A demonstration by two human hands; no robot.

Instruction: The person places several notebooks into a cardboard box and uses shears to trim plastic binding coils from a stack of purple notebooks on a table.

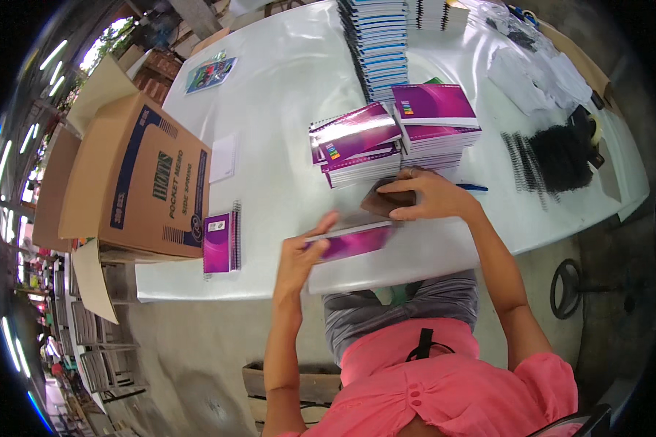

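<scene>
My left hand (293, 256) grips a purple-covered pocket notebook (357, 243), slightly blurred, above the table's near edge. Just beyond it, my right hand (431, 195) has its fingers closed over a dark brown flat piece (385, 203) whose kind I cannot make out. That piece is close to the notebook's far side. Two piles of purple spiral notebooks stand past my hands: a left pile (357, 138) with a shiny, tilted top, and a right pile (436, 105). A smaller purple notebook pile (217, 244) lies at the left, by the cardboard box.
An opened cardboard box (153, 175) occupies the table's left side. At the back rises a tall stack of blue-edged spiral notebooks (383, 54). Black spiral coils (561, 159) and crumpled clear plastic (525, 79) lie at right. A blue pen (475, 187) is near my right wrist.
</scene>
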